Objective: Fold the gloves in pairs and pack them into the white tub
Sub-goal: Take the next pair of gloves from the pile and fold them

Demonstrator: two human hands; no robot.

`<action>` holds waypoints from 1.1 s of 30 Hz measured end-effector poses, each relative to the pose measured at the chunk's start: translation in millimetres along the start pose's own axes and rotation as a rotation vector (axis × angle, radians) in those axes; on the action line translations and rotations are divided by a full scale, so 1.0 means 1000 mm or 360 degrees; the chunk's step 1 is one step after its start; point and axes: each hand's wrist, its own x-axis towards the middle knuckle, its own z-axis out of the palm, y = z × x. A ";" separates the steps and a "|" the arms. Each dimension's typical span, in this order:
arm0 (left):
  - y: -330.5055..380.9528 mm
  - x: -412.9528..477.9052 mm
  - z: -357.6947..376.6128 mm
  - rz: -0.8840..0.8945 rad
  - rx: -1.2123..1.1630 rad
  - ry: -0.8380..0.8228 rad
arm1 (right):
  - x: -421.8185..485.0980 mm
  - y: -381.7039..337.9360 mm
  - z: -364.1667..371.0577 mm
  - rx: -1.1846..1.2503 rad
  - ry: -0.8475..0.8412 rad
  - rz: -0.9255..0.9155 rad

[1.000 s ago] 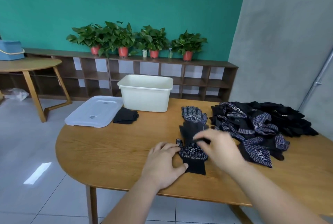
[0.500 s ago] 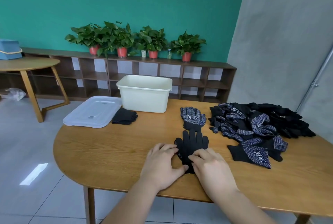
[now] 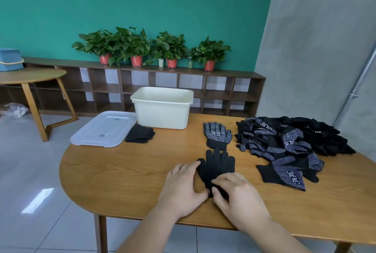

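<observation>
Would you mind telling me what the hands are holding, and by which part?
The black glove, flat on the table: the right hand pinches its cuff end, while the left hand rests open against its left edge.

Cuff end of the black glove [image 3: 218,163] sits under both hands: left hand [image 3: 183,187] at its 8 o'clock, right hand [image 3: 238,195] at 5. I can't tell if the right one pinches the cuff or just presses.

Forearms [image 3: 150,230] are cut by the 6 o'clock edge.

White tub [image 3: 162,112] at 12: only the far inner wall shows, its floor is hidden.

Glove pile [image 3: 289,140] at 2: lower layers are buried, and the print is too small to read. Same for the lid [image 3: 105,128] label at 10.

Table [image 3: 122,171] runs off at 3. Blue box [image 3: 9,60] is clipped at 9.
</observation>
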 end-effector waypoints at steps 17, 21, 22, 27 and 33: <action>-0.001 0.007 0.007 0.0017 0.0113 -0.0016 | 0.091 0.015 0.009 -0.0129 -0.0744 0.0553; -0.003 0.007 0.007 -0.0012 0.0055 -0.0016 | 0.084 0.017 0.026 -0.0240 -0.0984 0.0496; -0.003 0.007 0.006 -0.0020 0.0045 -0.0019 | 0.082 0.020 0.030 -0.0229 -0.0974 0.0508; -0.002 0.006 0.005 -0.0052 0.0010 -0.0009 | 0.062 0.019 0.033 -0.0155 -0.0509 0.0419; -0.002 0.009 0.007 -0.0073 0.0185 -0.0040 | 0.025 0.022 0.018 -0.0091 -0.0409 0.0286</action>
